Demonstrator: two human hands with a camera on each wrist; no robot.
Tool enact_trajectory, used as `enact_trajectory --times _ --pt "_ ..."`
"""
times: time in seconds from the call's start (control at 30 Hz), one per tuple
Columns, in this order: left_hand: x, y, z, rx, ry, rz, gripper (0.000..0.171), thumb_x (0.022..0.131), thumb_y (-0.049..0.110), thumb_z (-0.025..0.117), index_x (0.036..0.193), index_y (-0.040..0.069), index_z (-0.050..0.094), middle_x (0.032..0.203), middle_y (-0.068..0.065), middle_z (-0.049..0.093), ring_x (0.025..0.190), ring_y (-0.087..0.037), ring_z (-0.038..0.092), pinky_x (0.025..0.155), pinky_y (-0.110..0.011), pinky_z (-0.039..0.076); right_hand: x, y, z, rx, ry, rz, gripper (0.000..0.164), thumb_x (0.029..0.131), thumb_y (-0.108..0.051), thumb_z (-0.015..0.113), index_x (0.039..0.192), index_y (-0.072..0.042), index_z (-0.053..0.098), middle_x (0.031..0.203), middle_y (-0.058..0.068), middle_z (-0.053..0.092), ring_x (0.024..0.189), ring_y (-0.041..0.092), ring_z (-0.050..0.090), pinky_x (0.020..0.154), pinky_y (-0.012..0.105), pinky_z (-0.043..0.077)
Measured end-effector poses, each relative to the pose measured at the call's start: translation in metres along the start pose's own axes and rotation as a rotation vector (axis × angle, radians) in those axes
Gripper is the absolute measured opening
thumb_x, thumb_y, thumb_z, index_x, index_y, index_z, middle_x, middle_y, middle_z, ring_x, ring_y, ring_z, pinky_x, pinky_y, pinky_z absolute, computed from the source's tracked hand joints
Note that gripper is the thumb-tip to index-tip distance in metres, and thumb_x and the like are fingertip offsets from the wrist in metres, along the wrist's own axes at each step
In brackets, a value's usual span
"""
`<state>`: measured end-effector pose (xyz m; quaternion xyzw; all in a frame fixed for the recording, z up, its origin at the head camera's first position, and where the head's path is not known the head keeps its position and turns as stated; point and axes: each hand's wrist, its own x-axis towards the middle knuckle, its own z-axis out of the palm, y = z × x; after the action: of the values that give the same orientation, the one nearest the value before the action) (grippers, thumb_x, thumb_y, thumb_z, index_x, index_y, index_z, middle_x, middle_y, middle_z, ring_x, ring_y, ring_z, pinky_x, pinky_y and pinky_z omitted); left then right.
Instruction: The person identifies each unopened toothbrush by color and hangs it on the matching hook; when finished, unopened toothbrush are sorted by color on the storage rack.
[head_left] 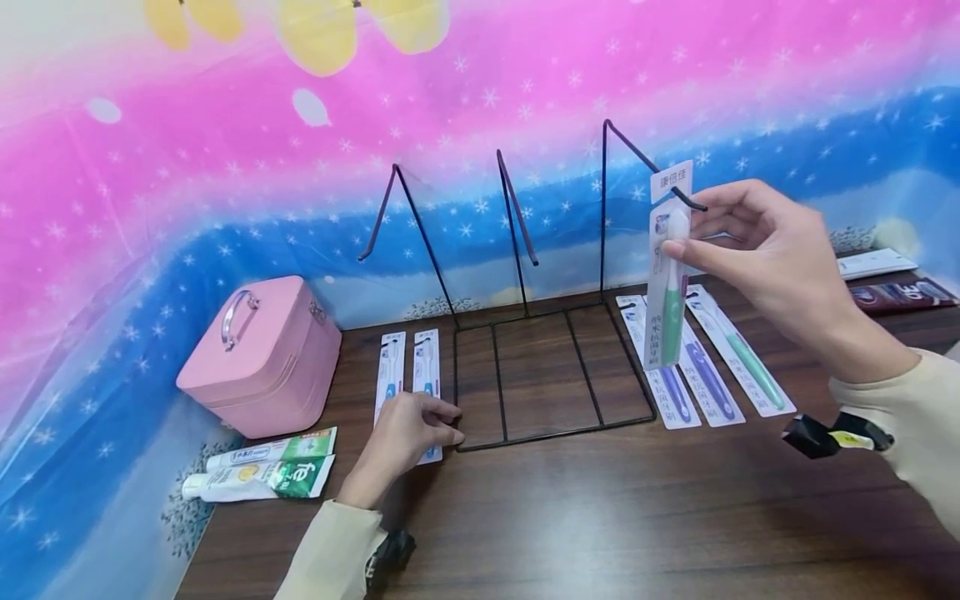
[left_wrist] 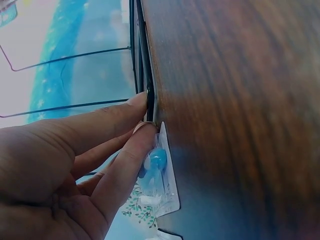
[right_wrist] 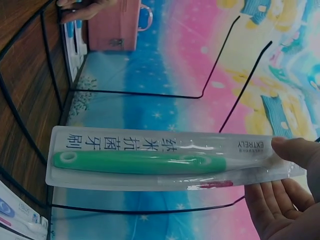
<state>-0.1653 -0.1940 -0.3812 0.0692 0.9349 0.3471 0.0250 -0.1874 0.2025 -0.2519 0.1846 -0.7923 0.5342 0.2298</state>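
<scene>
My right hand (head_left: pixel 780 258) pinches a packaged green toothbrush (head_left: pixel 671 325) between thumb and fingers, near the upper part of its card. The right hook of a black wire display rack (head_left: pixel 555 429) passes through the top of that card, its tip showing in front. In the right wrist view the green handle (right_wrist: pixel 140 162) lies under clear plastic. With thumb and fingers, my left hand (head_left: pixel 408 433) grips the left front corner of the rack's base, also seen in the left wrist view. Beside that hand lie two packaged blue toothbrushes (head_left: pixel 426 358), partly hidden by it.
Purple toothbrush packs (head_left: pixel 708 379) and another green toothbrush pack (head_left: pixel 742 354) lie right of the rack. A pink case (head_left: pixel 258 358) and two toothpaste tubes (head_left: pixel 258 479) stand or lie at left. A dark red tube (head_left: pixel 900 295) and a white box (head_left: pixel 873 263) are at far right.
</scene>
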Motion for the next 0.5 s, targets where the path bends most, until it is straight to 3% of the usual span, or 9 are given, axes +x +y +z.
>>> enact_trajectory --times 0.2,0.5 --pt "0.0 0.0 0.0 -0.002 0.008 0.015 0.023 0.072 0.004 0.084 0.093 0.008 0.077 0.092 -0.003 0.07 0.071 -0.009 0.064 0.063 -0.027 0.053 0.012 0.004 0.009 -0.042 0.025 0.034 0.046 0.081 -0.015 0.08 0.122 -0.012 0.06 0.104 0.002 0.066 0.09 0.012 0.065 0.075 0.016 0.047" --pt "0.001 -0.002 0.0 -0.004 0.006 0.025 0.023 0.072 0.004 0.084 0.093 0.008 0.077 0.088 -0.003 0.07 0.069 -0.007 0.064 0.06 -0.027 0.051 0.04 0.014 0.019 0.001 0.037 0.084 0.049 0.08 -0.023 0.081 0.122 -0.01 0.06 0.111 0.004 0.063 0.104 0.01 0.063 0.087 0.018 0.047"
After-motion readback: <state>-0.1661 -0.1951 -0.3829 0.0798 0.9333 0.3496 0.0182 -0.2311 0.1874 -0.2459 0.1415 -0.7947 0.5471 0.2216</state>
